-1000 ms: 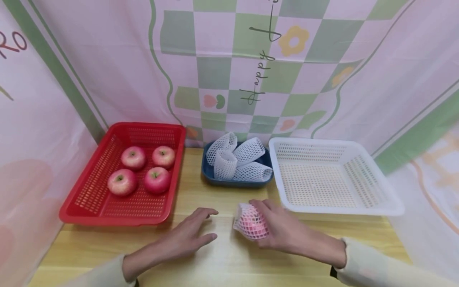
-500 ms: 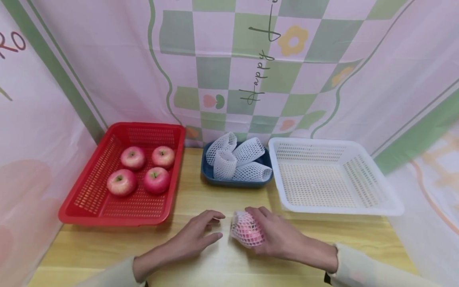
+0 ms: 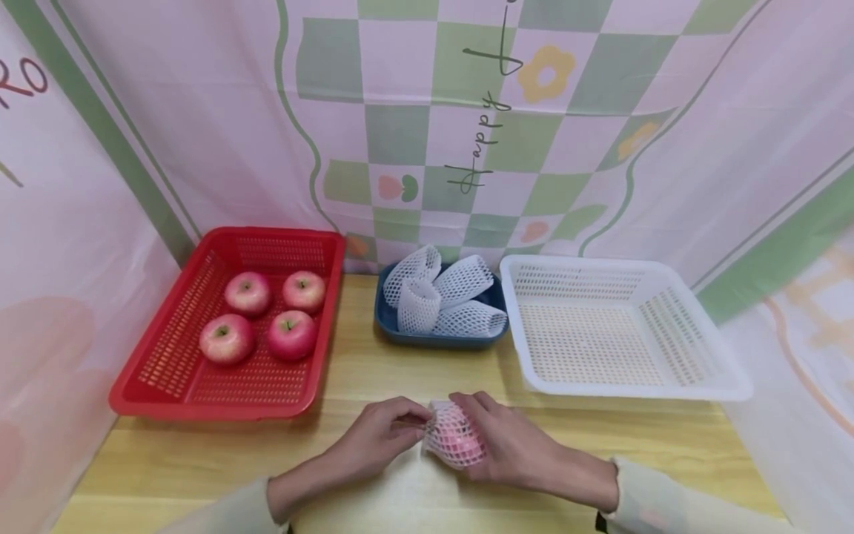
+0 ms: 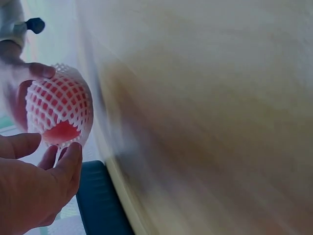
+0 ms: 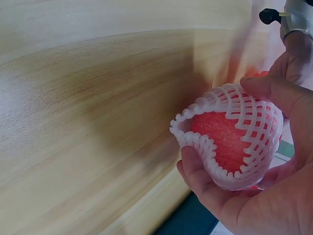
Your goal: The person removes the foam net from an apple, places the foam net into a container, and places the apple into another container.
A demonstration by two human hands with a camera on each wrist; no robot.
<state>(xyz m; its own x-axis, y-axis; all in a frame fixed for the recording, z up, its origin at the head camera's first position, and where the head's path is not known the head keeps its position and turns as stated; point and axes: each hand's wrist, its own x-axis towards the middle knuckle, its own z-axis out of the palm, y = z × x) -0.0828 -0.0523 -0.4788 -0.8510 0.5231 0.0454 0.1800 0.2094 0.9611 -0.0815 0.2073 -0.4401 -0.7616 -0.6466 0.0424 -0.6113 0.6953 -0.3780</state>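
Observation:
My right hand (image 3: 517,449) grips a red apple (image 5: 220,139) wrapped in a white foam net (image 3: 454,437), just above the table's front part. In the right wrist view the net's mouth gapes on one side and bare apple shows through it. My left hand (image 3: 370,445) has come up to the net's left end, its fingertips at the mesh edge. From the left wrist view, the left thumb and fingers stand apart around the net's lower edge (image 4: 61,146), with a patch of bare apple above them.
At the left, a red basket (image 3: 127,393) holds several unwrapped apples (image 3: 228,340). A dark blue tray (image 3: 440,342) at the back middle carries several foam nets (image 3: 418,306). To its right stands a white basket (image 3: 640,390). A patterned cloth (image 3: 400,133) hangs behind.
My left hand has moved right until its fingertips reach the net's edge. The right hand has brought the netted apple left and nearer to me, keeping its grip.

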